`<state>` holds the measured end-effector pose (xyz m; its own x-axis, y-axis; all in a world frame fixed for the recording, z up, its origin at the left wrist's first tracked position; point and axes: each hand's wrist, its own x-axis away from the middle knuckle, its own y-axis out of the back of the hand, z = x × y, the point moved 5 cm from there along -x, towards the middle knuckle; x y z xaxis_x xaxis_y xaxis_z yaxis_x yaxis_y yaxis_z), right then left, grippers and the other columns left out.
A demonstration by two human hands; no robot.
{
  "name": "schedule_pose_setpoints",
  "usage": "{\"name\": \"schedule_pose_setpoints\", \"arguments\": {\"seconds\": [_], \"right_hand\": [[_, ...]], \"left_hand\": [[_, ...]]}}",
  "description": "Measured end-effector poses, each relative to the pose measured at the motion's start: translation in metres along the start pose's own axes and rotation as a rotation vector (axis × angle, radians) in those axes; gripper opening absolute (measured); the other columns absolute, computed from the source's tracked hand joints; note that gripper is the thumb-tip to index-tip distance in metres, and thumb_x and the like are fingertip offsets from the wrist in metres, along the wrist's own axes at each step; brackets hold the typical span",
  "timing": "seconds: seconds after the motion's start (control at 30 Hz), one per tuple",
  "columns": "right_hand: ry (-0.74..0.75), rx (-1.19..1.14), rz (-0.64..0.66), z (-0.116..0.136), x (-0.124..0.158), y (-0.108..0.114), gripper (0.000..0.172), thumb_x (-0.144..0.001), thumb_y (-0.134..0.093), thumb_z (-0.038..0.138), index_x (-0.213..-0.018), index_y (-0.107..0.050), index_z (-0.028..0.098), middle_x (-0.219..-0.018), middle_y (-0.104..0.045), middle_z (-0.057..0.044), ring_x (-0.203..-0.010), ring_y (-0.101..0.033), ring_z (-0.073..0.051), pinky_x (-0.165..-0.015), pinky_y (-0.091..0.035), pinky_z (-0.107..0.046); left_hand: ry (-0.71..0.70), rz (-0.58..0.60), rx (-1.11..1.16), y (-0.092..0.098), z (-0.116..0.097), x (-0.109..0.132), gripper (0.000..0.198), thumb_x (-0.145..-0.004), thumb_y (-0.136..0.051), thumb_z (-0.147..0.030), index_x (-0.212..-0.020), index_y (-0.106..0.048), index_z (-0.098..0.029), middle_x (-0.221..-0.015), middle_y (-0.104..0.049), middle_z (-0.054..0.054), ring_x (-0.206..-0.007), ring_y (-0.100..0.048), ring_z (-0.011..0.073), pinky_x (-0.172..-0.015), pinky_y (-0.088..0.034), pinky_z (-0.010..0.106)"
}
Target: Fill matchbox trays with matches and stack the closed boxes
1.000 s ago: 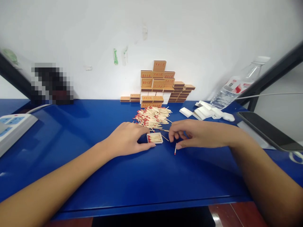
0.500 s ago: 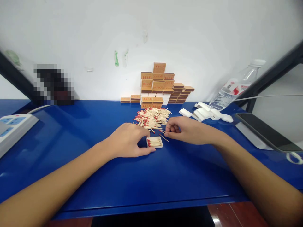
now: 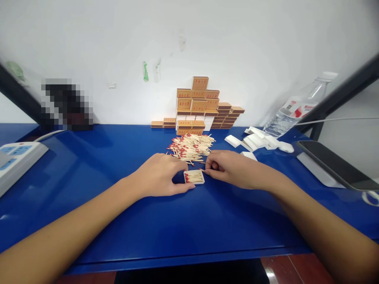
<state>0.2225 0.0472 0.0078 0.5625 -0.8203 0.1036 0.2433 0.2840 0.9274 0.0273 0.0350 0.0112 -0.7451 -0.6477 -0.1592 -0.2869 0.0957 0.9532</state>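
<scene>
My left hand [image 3: 160,175] rests on the table with thumb and fingers closed around the left end of a small white matchbox tray [image 3: 200,183]. Inside it lies a layer of matches, red heads to the left. Just right of the tray, my right hand [image 3: 237,170] pinches a single match [image 3: 201,170], its red head pointing left and its tail hidden by the fingertips. Another match [image 3: 201,162] lies by the right knuckles. Behind both hands spreads a heap of loose matches [image 3: 194,146] with red heads.
Stacked matchboxes [image 3: 199,104] stand against the wall behind the heap. White empty-looking trays [image 3: 253,141] lie at the right, near a tilted water bottle [image 3: 291,110] and a phone [image 3: 337,163] on a white stand. A power strip [image 3: 22,161] sits at the left on the blue table [image 3: 189,228].
My right hand has lowered slightly and its fingertips have closed on the match that was lying beside the tray. My left hand keeps its hold on the tray.
</scene>
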Motion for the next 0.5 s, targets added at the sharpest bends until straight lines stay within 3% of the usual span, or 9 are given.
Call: {"name": "schedule_pose_setpoints", "arguments": {"seconds": [0.27, 0.5], "right_hand": [[0.097, -0.019, -0.085, 0.003, 0.003, 0.013, 0.023, -0.106, -0.051, 0.037, -0.092, -0.06, 0.021, -0.094, -0.066, -0.005, -0.085, -0.057, -0.02, -0.073, -0.04, -0.033], [0.176, -0.04, -0.065, 0.036, 0.005, 0.002, 0.017, -0.107, -0.052, 0.03, -0.097, -0.061, 0.02, -0.104, -0.065, -0.006, -0.085, -0.058, -0.019, -0.073, -0.041, -0.032]], "left_hand": [[0.0, -0.002, -0.01, -0.001, 0.002, -0.001, 0.035, -0.093, -0.068, -0.053, -0.091, -0.074, -0.018, -0.07, -0.067, -0.001, -0.06, -0.058, 0.0138, -0.057, -0.033, 0.028], [-0.018, -0.013, -0.024, -0.001, 0.0, -0.001, 0.038, -0.094, -0.066, -0.054, -0.083, -0.068, -0.018, -0.068, -0.066, -0.002, -0.058, -0.058, 0.0134, -0.057, -0.033, 0.027]]}}
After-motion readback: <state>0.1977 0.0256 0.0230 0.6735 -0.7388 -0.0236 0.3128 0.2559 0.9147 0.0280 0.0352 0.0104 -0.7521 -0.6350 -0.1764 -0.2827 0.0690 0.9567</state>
